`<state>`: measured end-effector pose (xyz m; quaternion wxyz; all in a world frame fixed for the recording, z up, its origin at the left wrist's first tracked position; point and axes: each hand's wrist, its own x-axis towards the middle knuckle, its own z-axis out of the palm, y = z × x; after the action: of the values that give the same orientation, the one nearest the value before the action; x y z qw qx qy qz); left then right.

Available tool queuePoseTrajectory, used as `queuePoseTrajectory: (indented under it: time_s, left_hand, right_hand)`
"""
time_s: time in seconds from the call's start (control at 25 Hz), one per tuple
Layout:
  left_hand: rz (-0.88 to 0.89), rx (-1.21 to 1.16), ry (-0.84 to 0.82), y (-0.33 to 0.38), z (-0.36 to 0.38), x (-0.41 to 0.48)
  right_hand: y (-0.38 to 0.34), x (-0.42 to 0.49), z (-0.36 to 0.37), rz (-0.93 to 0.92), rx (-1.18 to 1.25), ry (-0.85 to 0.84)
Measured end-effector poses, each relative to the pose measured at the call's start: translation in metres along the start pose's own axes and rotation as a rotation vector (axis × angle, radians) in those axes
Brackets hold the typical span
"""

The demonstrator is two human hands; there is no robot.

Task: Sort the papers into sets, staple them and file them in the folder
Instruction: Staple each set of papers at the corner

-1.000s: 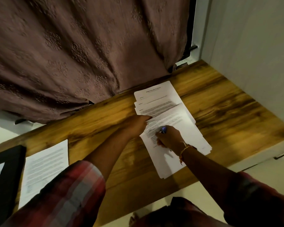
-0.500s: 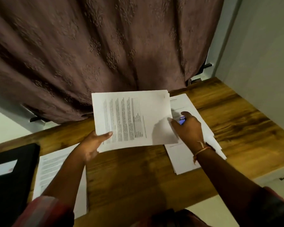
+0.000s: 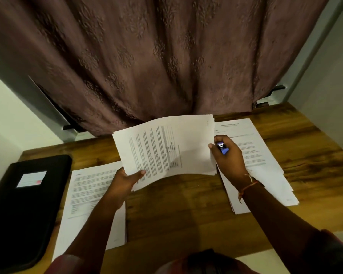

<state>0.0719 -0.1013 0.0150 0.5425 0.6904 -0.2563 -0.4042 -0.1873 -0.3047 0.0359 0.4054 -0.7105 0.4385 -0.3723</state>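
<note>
Both hands, left hand and right hand, hold a paper set above the table.

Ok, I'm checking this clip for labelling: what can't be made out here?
Head view:
1. Print on the held papers: too small and blurred to read.
2. The blue tool in the right grip: mostly covered by fingers, kind unclear.
3. The black folder: cut off by the left edge, label blurred.
4. The left sheet: partly hidden by the left arm.

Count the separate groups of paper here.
3: the held set between left hand and right hand; the left pile beside the folder; the right pile behind that hand. Others may hide underneath.
</note>
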Motion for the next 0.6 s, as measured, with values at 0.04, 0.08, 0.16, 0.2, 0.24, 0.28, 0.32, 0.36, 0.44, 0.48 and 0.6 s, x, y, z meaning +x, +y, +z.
queuePoseTrajectory:
  time_s: [0.04,0.08,0.16,0.2,0.24,0.28,0.32,0.36,0.44,0.48,0.6]
  left_hand:
    - [0.015,-0.016,0.010,-0.002,-0.002,0.000]
    - [0.024,-0.029,0.020,-0.005,-0.004,-0.001]
    - [0.028,-0.013,0.040,-0.014,-0.004,-0.004]
    - [0.026,0.000,0.041,-0.019,-0.004,-0.006]
    - [0.023,0.002,0.043,-0.024,-0.004,-0.007]
    - [0.014,-0.003,0.057,-0.028,-0.003,-0.006]
    - [0.010,-0.010,0.073,-0.030,-0.003,-0.005]
    - [0.011,-0.019,0.088,-0.029,-0.002,-0.004]
    - [0.035,-0.050,0.097,-0.022,-0.001,-0.001]
    - [0.052,-0.065,0.089,-0.019,-0.001,0.000]
    - [0.038,-0.041,0.059,-0.024,0.000,0.001]
  right_hand:
    - [0.001,-0.003,0.001,-0.005,0.026,-0.004]
    - [0.004,-0.007,0.001,-0.002,0.058,-0.018]
    - [0.017,-0.015,0.004,0.017,0.092,-0.046]
    - [0.026,-0.018,0.005,0.032,0.082,-0.059]
    - [0.032,-0.020,0.007,0.061,0.062,-0.069]
    - [0.037,-0.021,0.009,0.095,0.040,-0.068]
    - [0.039,-0.021,0.011,0.119,0.033,-0.062]
    - [0.039,-0.020,0.011,0.118,0.039,-0.056]
    - [0.033,-0.016,0.010,0.081,0.060,-0.040]
    - [0.030,-0.014,0.008,0.065,0.073,-0.036]
    - [0.038,-0.010,0.007,0.078,0.074,-0.065]
